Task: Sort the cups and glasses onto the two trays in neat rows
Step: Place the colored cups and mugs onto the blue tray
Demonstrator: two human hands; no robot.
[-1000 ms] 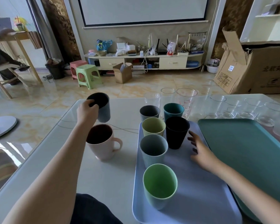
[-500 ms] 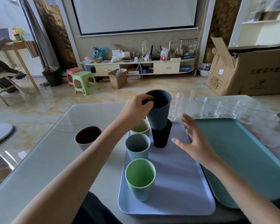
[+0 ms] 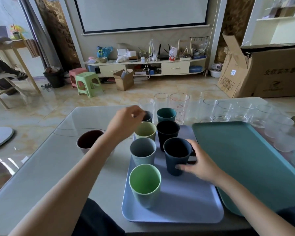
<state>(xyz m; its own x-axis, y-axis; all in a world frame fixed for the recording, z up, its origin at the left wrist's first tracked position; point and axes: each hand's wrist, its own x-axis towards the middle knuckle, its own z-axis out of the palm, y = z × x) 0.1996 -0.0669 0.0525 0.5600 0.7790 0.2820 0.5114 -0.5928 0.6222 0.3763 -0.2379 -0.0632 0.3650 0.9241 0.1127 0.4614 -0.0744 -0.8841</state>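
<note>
We see the lavender tray (image 3: 186, 212) in the lower centre of the frame, its long axis running from the bottom edge up toward the middle. Seven cups stand upright on it, mouths up, in two columns along that axis. The left column, from near to far: a bright green cup (image 3: 144, 184), a grey cup (image 3: 142, 151), an olive cup (image 3: 146, 131) and a slate cup (image 3: 147, 116) partly hidden. The right column: a navy cup (image 3: 176, 157), a black cup (image 3: 167, 133) and a teal cup (image 3: 166, 114).

Our right hand (image 3: 202, 165) grips the navy cup from its right side, fingers curled round the wall and the small handle, the cup's base on the tray. Our left hand (image 3: 126, 120) reaches over the centre of the frame with its fingers loosely curled just beside the slate cup's rim; we cannot tell whether they pinch the rim or only touch it.

The teal tray (image 3: 245, 159) lies to the right, touching the lavender one along its edge, its long axis slanting toward the lower right. A pink mug (image 3: 89, 141) stands upright on the table (image 3: 41, 176) at centre left, partly behind our left forearm. Clear glasses (image 3: 211, 109) stand upright in a loose row across the upper middle and right, beyond both trays.
</note>
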